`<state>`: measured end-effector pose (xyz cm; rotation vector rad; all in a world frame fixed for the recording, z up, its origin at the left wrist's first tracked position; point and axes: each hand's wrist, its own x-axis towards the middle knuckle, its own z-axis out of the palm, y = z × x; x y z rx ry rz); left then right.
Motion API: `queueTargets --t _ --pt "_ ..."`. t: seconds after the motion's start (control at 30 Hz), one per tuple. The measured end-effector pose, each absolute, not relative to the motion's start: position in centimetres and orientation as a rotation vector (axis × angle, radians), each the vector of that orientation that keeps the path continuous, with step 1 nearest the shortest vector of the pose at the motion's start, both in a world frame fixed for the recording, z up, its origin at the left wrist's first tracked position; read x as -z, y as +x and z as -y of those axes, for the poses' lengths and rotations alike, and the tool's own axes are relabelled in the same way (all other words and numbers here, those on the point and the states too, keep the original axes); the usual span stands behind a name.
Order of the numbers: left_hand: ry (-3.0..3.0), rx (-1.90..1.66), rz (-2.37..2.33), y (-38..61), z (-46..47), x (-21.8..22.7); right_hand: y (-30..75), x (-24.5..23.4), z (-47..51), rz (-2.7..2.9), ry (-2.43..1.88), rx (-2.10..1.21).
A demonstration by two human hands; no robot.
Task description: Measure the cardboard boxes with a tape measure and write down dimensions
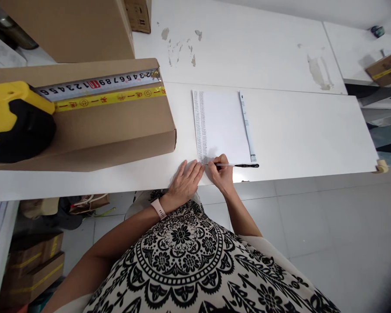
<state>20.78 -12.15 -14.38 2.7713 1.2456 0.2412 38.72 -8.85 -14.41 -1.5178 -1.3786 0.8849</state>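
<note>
In my right hand is a pen with a clear barrel and a black end, held in a closed writing grip. Its tip meets the lower left part of a white sheet of paper. Columns of small handwriting run down the sheet's left side, and a pale blue printed strip lines its right edge. My left hand lies flat with fingers stretched out, at the table edge by the paper's lower left corner. A pink band circles the left wrist.
On the left, a cardboard box carries a yellow and black tape measure, its blade extended along yellow tape. Larger boxes stand behind it. The white table has peeled patches towards the back. More boxes sit on the floor at lower left.
</note>
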Motion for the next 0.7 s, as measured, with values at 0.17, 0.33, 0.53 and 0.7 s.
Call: queueTargets --t 0.17,0.33,0.53,0.7 --pt "2.787 -0.239 -1.247 20.77 12.16 14.23 38.71 14.35 8.82 1.37 -1.501 -0.884" --pt "2.819 -0.277 -1.249 20.81 12.15 14.16 38.72 14.29 8.86 1.348 -1.506 -0.871" --pt "2.79 -0.226 -1.234 20.77 12.14 14.09 38.71 14.26 8.85 1.359 -1.517 -0.862" --pt "2.774 -0.238 -1.228 20.74 12.18 14.26 38.65 14.2 8.78 1.36 -1.532 -0.861"
